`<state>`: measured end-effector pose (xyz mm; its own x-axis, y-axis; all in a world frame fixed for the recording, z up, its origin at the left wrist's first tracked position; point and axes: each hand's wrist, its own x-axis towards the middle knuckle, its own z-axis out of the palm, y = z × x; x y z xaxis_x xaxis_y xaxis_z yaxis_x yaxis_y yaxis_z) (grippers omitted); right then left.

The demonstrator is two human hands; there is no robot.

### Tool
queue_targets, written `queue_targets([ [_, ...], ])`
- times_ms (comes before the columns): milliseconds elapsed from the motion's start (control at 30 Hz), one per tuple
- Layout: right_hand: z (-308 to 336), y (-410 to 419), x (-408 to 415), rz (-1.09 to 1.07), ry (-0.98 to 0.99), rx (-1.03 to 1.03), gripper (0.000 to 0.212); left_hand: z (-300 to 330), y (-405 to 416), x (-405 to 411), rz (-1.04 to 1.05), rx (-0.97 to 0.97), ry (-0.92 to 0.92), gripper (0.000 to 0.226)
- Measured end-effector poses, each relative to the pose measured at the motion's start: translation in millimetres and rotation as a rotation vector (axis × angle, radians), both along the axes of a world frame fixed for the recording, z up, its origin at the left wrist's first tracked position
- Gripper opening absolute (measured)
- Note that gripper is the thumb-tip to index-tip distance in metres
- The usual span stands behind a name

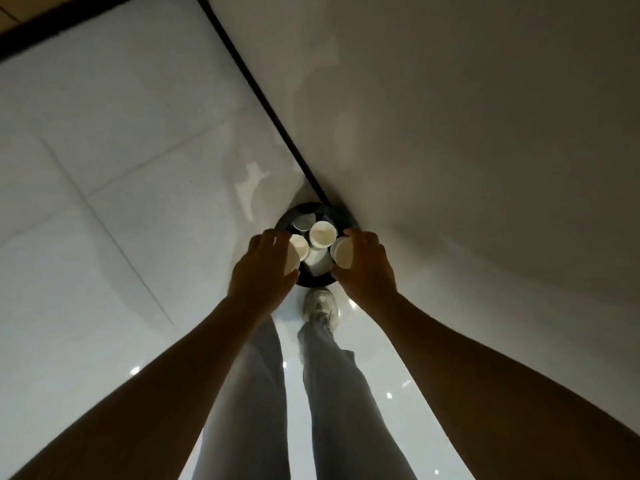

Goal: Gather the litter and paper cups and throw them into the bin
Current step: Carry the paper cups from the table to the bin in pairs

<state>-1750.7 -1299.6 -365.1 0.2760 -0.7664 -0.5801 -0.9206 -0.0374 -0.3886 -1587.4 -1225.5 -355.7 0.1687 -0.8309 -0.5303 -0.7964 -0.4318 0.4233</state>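
A round black bin (pixel 313 280) stands on the floor against the wall, right below both of my hands. My left hand (pixel 265 268) is shut around white paper cups (pixel 298 249) over the bin's left rim. My right hand (pixel 365 268) grips another white paper cup (pixel 341 252) over the right rim. Between the hands a further cup (pixel 322 233) shows its open mouth above the bin, and more white cups (pixel 320 259) lie inside. I cannot tell whether the middle cup is held.
A pale wall (pixel 450 133) rises on the right, meeting the glossy tiled floor (pixel 121 168) along a dark skirting line (pixel 263 95). My legs and a white shoe (pixel 320 306) stand just in front of the bin.
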Motion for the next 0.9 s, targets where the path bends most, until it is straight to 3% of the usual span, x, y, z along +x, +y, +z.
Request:
queue_targets([
  [133, -66, -11, -11, 0.073, 0.001, 0.027, 0.066, -63, -2, -22, 0.062, -0.039, 0.002, 0.061],
  [467, -188, -35, -13, 0.188, -0.047, -0.014, 0.072, -176, -15, -34, -0.028, -0.099, -0.097, 0.066],
  [900, -207, -42, -4, 0.256, -0.125, -0.012, 0.070, -197, -1, -35, 0.044, -0.058, -0.085, 0.063],
])
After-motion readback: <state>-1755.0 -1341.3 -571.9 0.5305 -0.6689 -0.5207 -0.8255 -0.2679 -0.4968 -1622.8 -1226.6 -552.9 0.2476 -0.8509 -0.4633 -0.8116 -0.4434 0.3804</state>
